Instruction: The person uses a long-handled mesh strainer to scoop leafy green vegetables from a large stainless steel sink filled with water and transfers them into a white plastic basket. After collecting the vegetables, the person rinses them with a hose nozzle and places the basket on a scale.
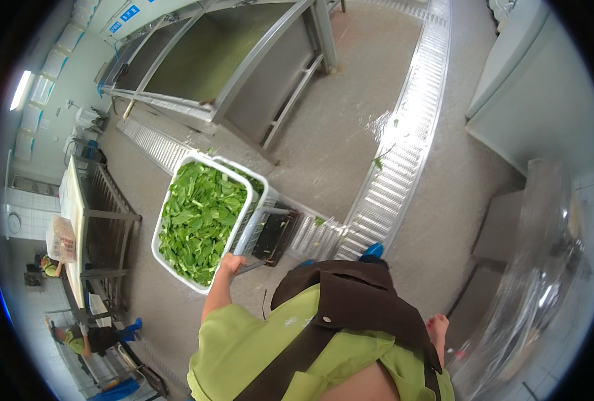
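My left hand [232, 263] grips the grey tubular handle [249, 235] of a low trolley with a dark platform [275, 239]. Beside the handle stands a white plastic basket [160, 250], heaped with cut leafy greens [204, 210]. A second white basket [262, 178], also with greens in it, is mostly hidden behind the first. My right hand [438, 326] hangs low at my right side with curled fingers; its palm is hidden. Nearest to it are boxes [472, 306] under clear plastic wrap.
Ahead stands a stainless steel sink [257, 55] with greenish water. Metal drain grating [392, 185] with leaf scraps crosses the floor. To the left are a worktable [76, 200] holding a basket [60, 239] and two people, one in blue boots [134, 326]. A large pale cabinet [537, 100] stands right.
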The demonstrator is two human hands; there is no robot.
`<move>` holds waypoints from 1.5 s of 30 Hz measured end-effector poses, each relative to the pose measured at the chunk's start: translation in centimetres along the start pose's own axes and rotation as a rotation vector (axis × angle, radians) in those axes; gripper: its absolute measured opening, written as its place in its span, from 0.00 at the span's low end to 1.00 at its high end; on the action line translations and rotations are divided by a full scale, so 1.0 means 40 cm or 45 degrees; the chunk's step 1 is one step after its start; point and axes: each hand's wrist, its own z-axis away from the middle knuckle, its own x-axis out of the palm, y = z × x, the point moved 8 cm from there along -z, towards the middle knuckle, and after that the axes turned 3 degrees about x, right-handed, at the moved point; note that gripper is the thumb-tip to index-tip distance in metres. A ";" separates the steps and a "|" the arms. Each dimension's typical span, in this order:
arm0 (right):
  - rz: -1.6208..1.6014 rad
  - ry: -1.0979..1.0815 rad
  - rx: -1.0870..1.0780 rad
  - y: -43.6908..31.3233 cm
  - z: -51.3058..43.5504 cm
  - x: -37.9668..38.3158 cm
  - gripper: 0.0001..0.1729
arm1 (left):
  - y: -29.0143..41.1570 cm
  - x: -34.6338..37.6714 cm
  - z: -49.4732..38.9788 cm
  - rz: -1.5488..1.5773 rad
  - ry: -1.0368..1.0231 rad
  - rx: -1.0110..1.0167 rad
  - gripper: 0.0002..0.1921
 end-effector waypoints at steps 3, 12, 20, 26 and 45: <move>0.158 -0.039 -0.084 -0.186 -0.072 0.004 0.05 | 0.050 -0.003 0.004 -0.089 0.025 -0.116 0.13; 0.349 -0.107 -0.434 -0.759 -0.136 0.004 0.05 | 0.261 -0.024 0.084 0.103 0.035 -0.231 0.13; 0.380 -0.188 -0.305 -0.884 -0.186 0.073 0.06 | 0.456 0.008 0.108 0.130 0.099 -0.300 0.14; 0.592 -0.260 -0.073 -0.955 -0.116 0.072 0.07 | 0.554 0.018 0.075 0.244 0.188 -0.346 0.15; 0.516 -0.244 -0.432 -2.260 -0.666 0.502 0.08 | 0.962 0.067 -0.080 0.419 0.594 -0.852 0.10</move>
